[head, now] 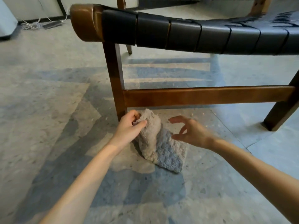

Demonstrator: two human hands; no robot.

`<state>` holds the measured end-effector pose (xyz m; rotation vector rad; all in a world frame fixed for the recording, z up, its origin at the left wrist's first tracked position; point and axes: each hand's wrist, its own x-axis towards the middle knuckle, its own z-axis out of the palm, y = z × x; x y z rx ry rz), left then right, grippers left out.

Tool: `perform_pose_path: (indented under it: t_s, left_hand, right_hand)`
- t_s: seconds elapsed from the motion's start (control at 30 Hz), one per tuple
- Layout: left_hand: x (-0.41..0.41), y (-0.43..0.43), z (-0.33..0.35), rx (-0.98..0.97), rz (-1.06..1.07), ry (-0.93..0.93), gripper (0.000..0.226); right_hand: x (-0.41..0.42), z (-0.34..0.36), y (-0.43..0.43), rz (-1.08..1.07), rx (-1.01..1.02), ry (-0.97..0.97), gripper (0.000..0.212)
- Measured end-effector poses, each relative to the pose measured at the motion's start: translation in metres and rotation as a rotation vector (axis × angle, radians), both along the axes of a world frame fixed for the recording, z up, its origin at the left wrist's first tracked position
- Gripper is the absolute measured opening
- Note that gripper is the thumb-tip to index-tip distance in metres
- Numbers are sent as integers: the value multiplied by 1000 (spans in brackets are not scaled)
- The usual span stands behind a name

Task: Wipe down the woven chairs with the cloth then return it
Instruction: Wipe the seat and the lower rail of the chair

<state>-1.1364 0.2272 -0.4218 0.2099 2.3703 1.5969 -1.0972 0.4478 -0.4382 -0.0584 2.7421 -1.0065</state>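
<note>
Down low, we have our left hand [129, 125] pinching the raised top fold of the nubbly beige-and-grey knitted cloth [161, 147], thumb and fingers curled into it. Our right hand [191, 131] hovers just beside the cloth's right side with its fingers spread and bent, holding nothing and not touching the fabric.

The cloth itself is bunched on the speckled grey terrazzo floor [48, 110], its lower end spread flat. Its top end sits just beside the foot of the brown wooden front leg [114, 78], below the brown wooden crossbar [202, 97]. Above us runs the black woven-strap seat [210, 38] of the wooden chair, well apart from the cloth.

We judge this as the handling step at the floor: either gathering the cloth to wipe or settling it in place; from the lifted fold, picking up seems likelier. If so, the next move calls for our right hand to close on the loose lower part. We would then bunch it into a pad, lift it clear of the leg and bring it up onto the straps.
</note>
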Motion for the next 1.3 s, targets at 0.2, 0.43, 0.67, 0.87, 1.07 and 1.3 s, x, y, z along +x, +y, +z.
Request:
perform_pose_path:
  t_s: [0.2,0.43,0.67,0.87,1.07,1.3]
  left_hand:
    - [3,2,-1,210,-28,-77,18]
    - [1,-3,5,256,-17,66,25]
    - [-4,-20,4,-115,272,516,7]
    - [-4,-15,23,-125,494,607,48]
    - [-22,8,48,414,314,134,26]
    - [-38,11,26,-636,-25,540,76]
  right_hand:
    - [7,-22,-8,-3,-85,-23,60]
    - [7,-25,-3,-38,156,90,23]
    - [26,17,7,-334,372,548,12]
    - [21,66,-5,-417,-352,635,7]
    - [-24,79,-9,-303,-250,498,19]
    - [-73,57,-14,37,270,252,74]
